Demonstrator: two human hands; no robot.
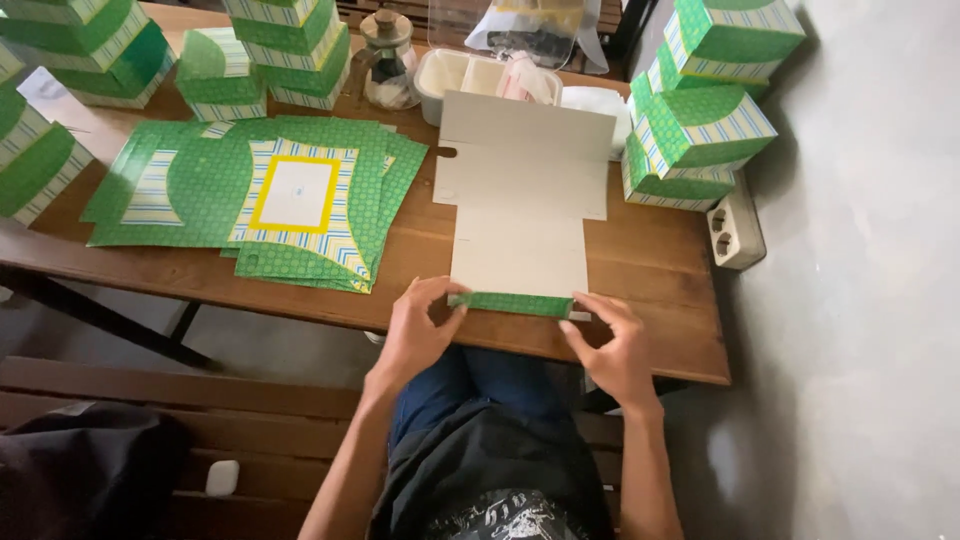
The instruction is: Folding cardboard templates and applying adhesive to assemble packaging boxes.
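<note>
A flat cardboard sheet (520, 200) lies plain side up on the wooden table (650, 260), its long axis running away from the person. Its near flap (512, 303), green outside, is folded up along the table edge. The left hand (420, 330) and right hand (610, 345) pinch that flap's two ends. Flat green sheets (260, 195) are stacked to the left; folded green boxes (700, 110) stand stacked to the right.
</note>
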